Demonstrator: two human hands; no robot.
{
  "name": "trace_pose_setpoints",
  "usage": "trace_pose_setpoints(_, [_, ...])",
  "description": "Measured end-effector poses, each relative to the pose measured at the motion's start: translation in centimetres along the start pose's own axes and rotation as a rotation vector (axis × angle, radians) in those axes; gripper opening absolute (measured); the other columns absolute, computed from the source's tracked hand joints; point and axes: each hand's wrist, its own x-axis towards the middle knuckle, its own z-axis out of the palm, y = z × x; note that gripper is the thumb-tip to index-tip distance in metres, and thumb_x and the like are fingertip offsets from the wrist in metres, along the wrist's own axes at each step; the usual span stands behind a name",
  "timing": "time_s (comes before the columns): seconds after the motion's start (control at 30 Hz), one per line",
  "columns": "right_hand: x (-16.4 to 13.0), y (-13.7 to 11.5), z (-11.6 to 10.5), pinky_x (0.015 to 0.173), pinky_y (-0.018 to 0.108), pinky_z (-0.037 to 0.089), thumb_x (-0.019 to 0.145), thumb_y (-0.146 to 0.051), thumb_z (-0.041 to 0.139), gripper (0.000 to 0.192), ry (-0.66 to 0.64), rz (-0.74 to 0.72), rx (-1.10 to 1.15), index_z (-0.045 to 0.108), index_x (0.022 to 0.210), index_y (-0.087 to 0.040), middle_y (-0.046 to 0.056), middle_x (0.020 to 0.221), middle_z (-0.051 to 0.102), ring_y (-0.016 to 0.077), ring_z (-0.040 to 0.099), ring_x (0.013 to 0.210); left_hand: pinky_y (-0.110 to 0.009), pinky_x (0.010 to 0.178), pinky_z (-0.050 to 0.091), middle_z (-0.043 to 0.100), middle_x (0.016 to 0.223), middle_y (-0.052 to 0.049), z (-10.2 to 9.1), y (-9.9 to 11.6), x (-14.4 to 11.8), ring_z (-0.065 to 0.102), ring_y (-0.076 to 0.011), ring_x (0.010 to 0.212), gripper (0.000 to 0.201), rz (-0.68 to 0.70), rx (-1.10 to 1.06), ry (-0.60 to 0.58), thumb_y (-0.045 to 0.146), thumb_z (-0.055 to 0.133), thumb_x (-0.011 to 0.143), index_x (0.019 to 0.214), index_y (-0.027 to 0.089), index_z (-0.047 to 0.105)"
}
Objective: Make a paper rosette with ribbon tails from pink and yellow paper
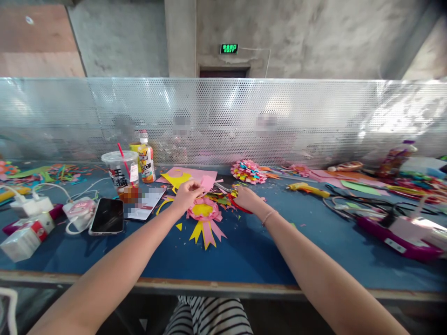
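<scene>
blue table (265, 251); clear near edge

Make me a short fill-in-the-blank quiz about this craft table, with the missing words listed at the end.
1. The left hand pinches a small piece of paper whose colour is ____.
2. The right hand rests on scissors with handles coloured ____.
3. The paper rosette below the hands has pink petals and a centre coloured ____.
4. The phone lies screen-up to the ____ of the rosette.

Missing words: pink; red; yellow; left
</scene>
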Motion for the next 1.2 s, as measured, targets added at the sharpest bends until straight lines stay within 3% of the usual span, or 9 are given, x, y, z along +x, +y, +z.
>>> trace_pose_setpoints(0.2, [0.1,-0.4,0.5,0.068,0.036,0.041,0.077,-0.035,0.051,0.035,-0.074,0.108,-0.055,0.058,0.094,-0.006,0.025,0.092,0.062,0.0308,0.060,0.085,-0.022,0.058,0.044,0.056,0.062,0.002,0.1,0.1,0.1,0.054,-0.0088,0.056,0.017,-0.063,-0.159,-0.008,0.025,0.066,0.058,0.065,0.014,0.055])
trace_pose_setpoints(0.4, [-0.7,-1.3,-0.1,0.075,0.034,0.041,0.075,-0.036,0.053,0.050,-0.086,0.173,-0.063,0.047,0.112,-0.002,0.026,0.107,0.055,0.0313,0.056,0.096,-0.023,0.061,0.047,0.057,0.058,0.002,0.2,0.5,-0.1,0.055,-0.0090,0.054,0.017,-0.124,-0.189,0.002,0.024,0.065,0.056,0.065,0.014,0.054])
trace_pose_setpoints(0.5, [-1.1,-1.7,-0.6,0.086,0.037,0.036,0.072,-0.027,0.056,0.052,-0.085,0.137,-0.091,0.045,0.116,-0.003,0.026,0.117,0.047,0.0331,0.047,0.109,-0.023,0.060,0.046,0.056,0.057,0.003,0.2,0.4,-0.2,0.056,-0.0092,0.054,0.017,-0.118,-0.156,-0.004,0.024,0.064,0.057,0.065,0.014,0.053])
trace_pose_setpoints(0.6, [-1.2,-1.9,-1.1,0.088,0.035,0.036,0.065,-0.019,0.060,0.050,-0.164,0.028,-0.014,0.049,0.113,-0.010,0.020,0.119,0.045,0.0296,0.046,0.108,-0.023,0.057,0.046,0.056,0.057,0.002,0.1,0.1,-0.1,0.055,-0.0098,0.053,0.016,-0.107,-0.078,-0.017,0.024,0.063,0.058,0.066,0.014,0.053])
trace_pose_setpoints(0.7, [-1.3,-2.5,-1.7,0.081,0.029,0.040,0.062,-0.014,0.058,0.043,-0.219,-0.027,0.195,0.052,0.105,-0.014,0.012,0.109,0.052,0.0222,0.051,0.098,-0.022,0.053,0.043,0.056,0.056,0.002,0.1,-0.2,0.0,0.054,-0.0103,0.051,0.015,-0.086,0.001,-0.037,0.023,0.061,0.059,0.067,0.014,0.053])
trace_pose_setpoints(0.87, [-1.6,-4.0,-2.8,0.075,0.026,0.041,0.072,-0.023,0.053,0.028,0.007,-0.078,0.666,0.050,0.098,-0.013,0.007,0.098,0.055,0.0140,0.052,0.086,-0.023,0.053,0.043,0.056,0.058,0.002,0.3,-0.2,-0.2,0.055,-0.0105,0.051,0.015,-0.076,0.043,-0.090,0.024,0.061,0.060,0.067,0.014,0.052])
trace_pose_setpoints(0.93, [-1.7,-4.6,-2.7,0.066,0.025,0.042,0.073,-0.033,0.055,0.028,-0.010,-0.105,0.810,0.051,0.093,-0.014,0.004,0.087,0.056,0.0117,0.052,0.074,-0.023,0.054,0.044,0.055,0.058,0.003,0.3,-0.2,-0.3,0.055,-0.0107,0.052,0.015,-0.079,0.051,-0.113,0.024,0.061,0.060,0.068,0.015,0.051])
trace_pose_setpoints(1.07, [-1.6,-5.3,-1.9,0.050,0.022,0.035,0.070,-0.041,0.057,0.026,-0.103,-0.113,0.934,0.049,0.075,-0.016,-0.004,0.060,0.049,0.0080,0.045,0.052,-0.024,0.057,0.046,0.055,0.059,0.003,0.5,-0.4,-0.4,0.057,-0.0108,0.054,0.015,-0.071,0.047,-0.168,0.024,0.061,0.062,0.069,0.015,0.052])
trace_pose_setpoints(1.2, [-1.4,-5.5,-1.1,0.046,0.021,0.030,0.070,-0.040,0.056,0.026,-0.026,-0.144,0.946,0.043,0.066,-0.018,-0.007,0.052,0.042,0.0068,0.041,0.046,-0.024,0.057,0.047,0.054,0.059,0.003,0.8,-0.4,-0.5,0.056,-0.0103,0.053,0.017,-0.071,0.045,-0.222,0.025,0.063,0.061,0.068,0.014,0.053])
